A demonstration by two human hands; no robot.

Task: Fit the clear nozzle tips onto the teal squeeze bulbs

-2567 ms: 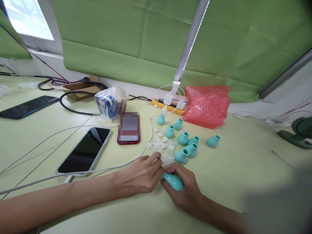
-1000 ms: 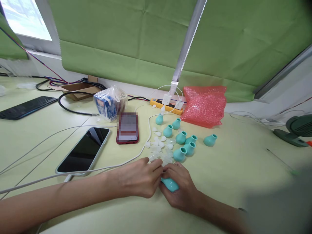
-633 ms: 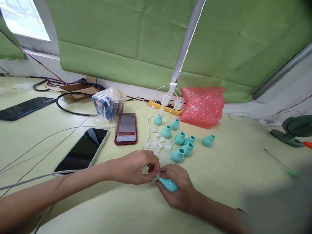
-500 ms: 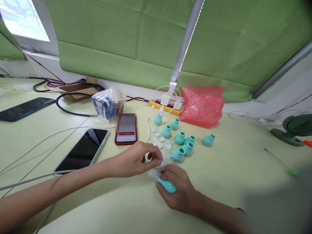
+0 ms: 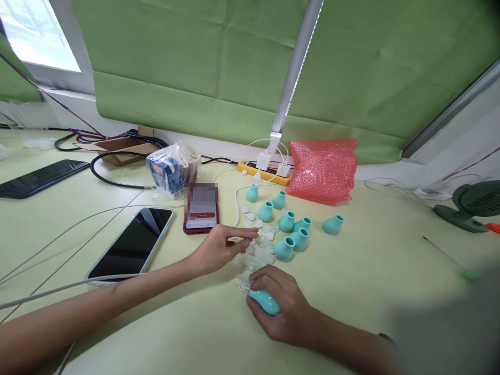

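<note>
My right hand is closed round a teal rubber bulb on the pale green table; a clear plastic tip sticks out of the bulb to the left. My left hand reaches forward over a scatter of small clear plastic tips, fingers stretched out, fingertips at the pile. I cannot see anything in that hand. Several more teal bulbs stand just beyond the tips.
A red phone and a larger dark phone lie to the left, with white cables across the table. Behind are a bagged blue carton, a yellow power strip, pink bubble wrap and a green fan.
My left hand has let go near the bulb and moved forward to the pile of clear tips, its fingers opening. A clear tip now sticks out of the bulb in my right hand.
</note>
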